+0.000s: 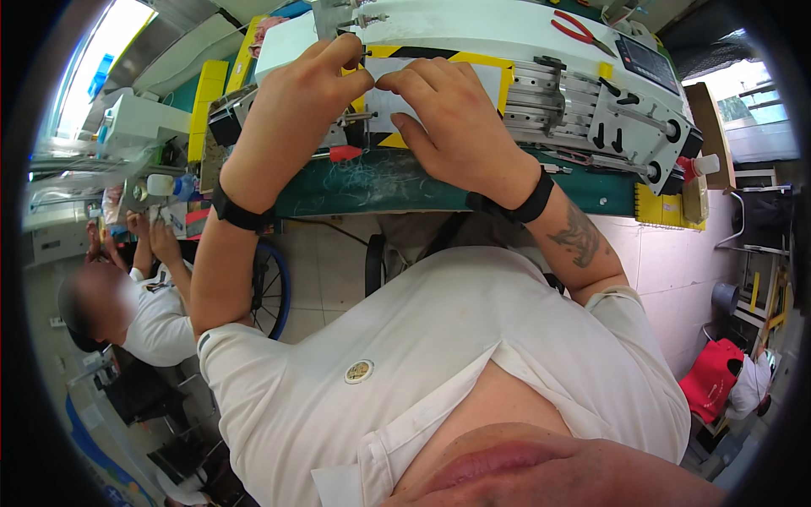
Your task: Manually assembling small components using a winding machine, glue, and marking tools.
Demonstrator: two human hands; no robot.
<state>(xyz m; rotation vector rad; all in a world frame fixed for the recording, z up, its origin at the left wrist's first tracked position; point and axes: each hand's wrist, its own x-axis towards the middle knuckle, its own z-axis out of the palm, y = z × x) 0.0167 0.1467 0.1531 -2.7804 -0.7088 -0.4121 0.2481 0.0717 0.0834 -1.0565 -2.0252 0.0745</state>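
Observation:
My left hand (311,91) is raised at the left end of a long bench machine, its fingers bent and pressed together. Whatever lies between those fingertips is hidden or too small to name. My right hand (452,110) reaches over a white plate (486,78) edged with yellow-and-black tape, fingers bent and thumb held apart from them. Its index fingertip comes close to the left fingertips. Below the left hand are a small metal post (367,127) and a red-handled tool (344,153). A loose tangle of pale thread (380,179) lies on the green mat (456,196).
Right of the plate, the machine has metal rails (541,97), black clamp levers (617,135) and a control screen (649,63). Red-handled pliers (574,29) lie behind. Yellow bins (207,106) stand at the left. Another person (139,308) works at the left bench.

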